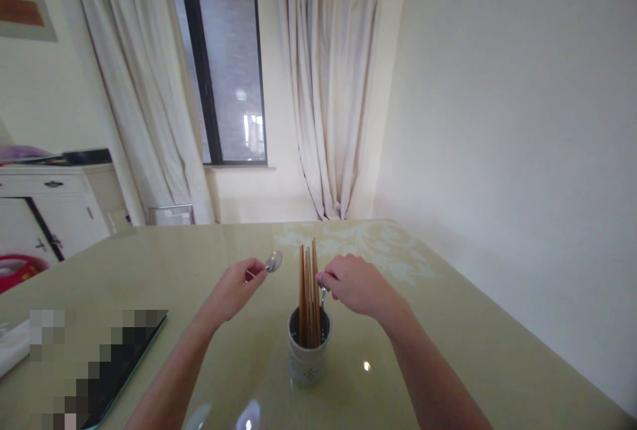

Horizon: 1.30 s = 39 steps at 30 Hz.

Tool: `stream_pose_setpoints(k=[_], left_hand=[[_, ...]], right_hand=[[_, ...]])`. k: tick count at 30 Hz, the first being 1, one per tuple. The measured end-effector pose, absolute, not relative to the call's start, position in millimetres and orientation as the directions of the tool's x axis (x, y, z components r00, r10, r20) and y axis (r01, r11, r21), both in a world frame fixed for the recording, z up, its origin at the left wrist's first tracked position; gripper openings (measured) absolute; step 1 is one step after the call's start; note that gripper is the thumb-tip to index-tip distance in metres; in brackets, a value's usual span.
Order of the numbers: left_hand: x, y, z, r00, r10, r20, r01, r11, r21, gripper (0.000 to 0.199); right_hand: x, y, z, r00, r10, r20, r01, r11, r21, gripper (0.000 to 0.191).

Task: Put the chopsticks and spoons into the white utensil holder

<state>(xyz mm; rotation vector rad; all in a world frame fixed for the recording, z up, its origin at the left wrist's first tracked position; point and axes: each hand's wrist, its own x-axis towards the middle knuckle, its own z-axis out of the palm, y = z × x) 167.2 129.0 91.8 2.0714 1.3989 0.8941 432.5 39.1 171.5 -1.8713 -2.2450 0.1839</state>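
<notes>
A light-coloured utensil holder (pixel 307 360) stands upright on the table in front of me, with several wooden chopsticks (pixel 308 297) leaning in it. To its left, my left hand (pixel 241 289) pinches a metal spoon (pixel 273 261), its bowl pointing up and away to the right. At the right side of the chopsticks, my right hand (pixel 355 283) is closed on a second metal spoon (pixel 324 292). That spoon reaches down to the holder's rim, and its upper end is hidden by my fingers.
The glossy greenish table (pixel 239 363) stretches to the far wall. A dark flat device (pixel 129 363), partly pixelated, lies at the left, beside a white object (pixel 14 349). Beyond are a white cabinet (pixel 64 208), curtains (pixel 331 85) and a window (pixel 231 71).
</notes>
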Motion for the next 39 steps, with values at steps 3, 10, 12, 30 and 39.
stream_pose_setpoints(k=[3, 10, 12, 30, 39], left_hand=[[175.6, 111.7, 120.7, 0.297, 0.905, 0.303, 0.358, -0.4, 0.844, 0.036], [194.2, 72.7, 161.9, 0.331, 0.843, 0.425, 0.123, -0.485, 0.866, 0.031], [199.3, 68.4, 162.4, 0.332, 0.826, 0.455, 0.107, -0.513, 0.852, 0.028], [212.6, 36.7, 177.8, 0.43, 0.76, 0.488, 0.142, -0.59, 0.795, 0.016], [159.0, 113.0, 118.7, 0.288, 0.914, 0.288, 0.719, -0.404, 0.566, 0.022]], right_hand=[[434.4, 37.5, 173.5, -0.148, 0.984, 0.102, 0.961, 0.168, -0.221, 0.043], [432.8, 24.4, 193.0, -0.105, 0.915, 0.39, 0.838, 0.293, -0.461, 0.046], [430.0, 20.9, 195.5, -0.127, 0.875, 0.468, 0.69, 0.416, -0.592, 0.043], [427.7, 14.5, 198.9, -0.023, 0.734, 0.679, 0.445, 0.616, -0.65, 0.023], [444.3, 14.3, 204.6, -0.024, 0.721, 0.692, 0.647, 0.539, -0.539, 0.022]])
